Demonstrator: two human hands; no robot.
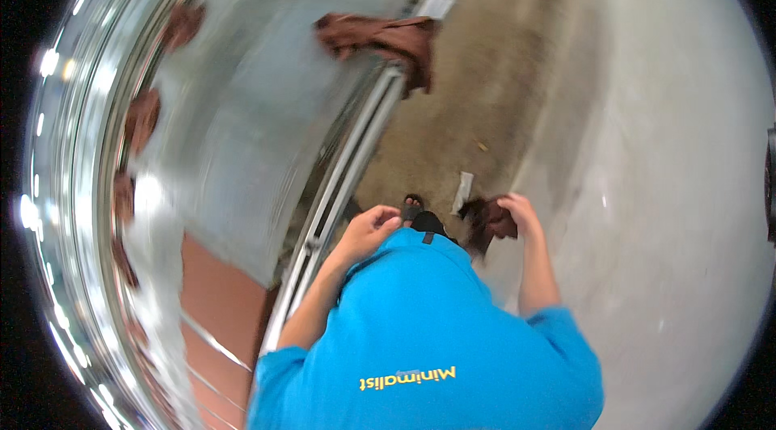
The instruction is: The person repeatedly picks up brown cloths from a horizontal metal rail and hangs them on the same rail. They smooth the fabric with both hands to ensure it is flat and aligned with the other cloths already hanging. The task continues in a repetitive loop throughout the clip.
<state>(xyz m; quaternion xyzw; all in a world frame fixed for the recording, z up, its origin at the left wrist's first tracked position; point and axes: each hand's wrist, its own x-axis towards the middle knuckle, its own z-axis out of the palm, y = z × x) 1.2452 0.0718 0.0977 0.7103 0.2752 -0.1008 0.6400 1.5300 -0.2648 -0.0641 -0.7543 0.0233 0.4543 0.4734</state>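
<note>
Brown and limp, best carried in a firm pinch: a dark cloth (490,221) hanging from the right hand (522,212), in front of the body on the right, above the floor (461,123). Clasped there by the right grip; exact finger placement too blurred to tell. Left hand (372,232) near the pale metal rail (361,147) of the tabletop (267,90), with a relaxed, half-curled, unoccupied grip. Gather trailing folds higher, off the floor and the white strip (463,191) lying on it. Support the loose end with the left hand. Avoid snagging the reddish-brown cloth (384,34) draped farther along the rail.
</note>
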